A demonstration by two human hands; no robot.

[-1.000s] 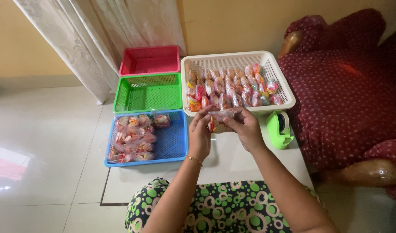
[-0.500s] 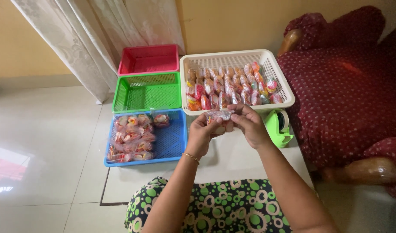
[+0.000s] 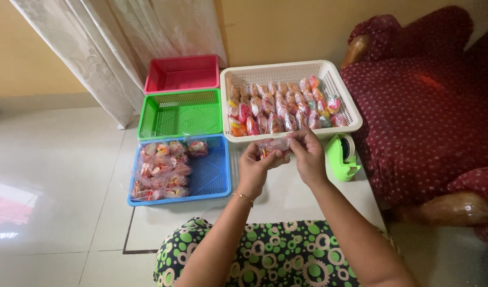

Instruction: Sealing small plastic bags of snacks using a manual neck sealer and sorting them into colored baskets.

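My left hand [image 3: 253, 166] and right hand [image 3: 309, 155] both keep a pinching grip on a small clear candy packet [image 3: 274, 145], just before the white basket [image 3: 344, 95] of packets.

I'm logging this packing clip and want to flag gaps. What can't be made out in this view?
- Small clear packet, head view: both the left hand and right hand cover most of it; contents unclear.
- Packets in the white basket: too small and crowded to tell apart.
- Green tape dispenser: partly behind the right hand.
- Red armchair: cut off by the right edge.
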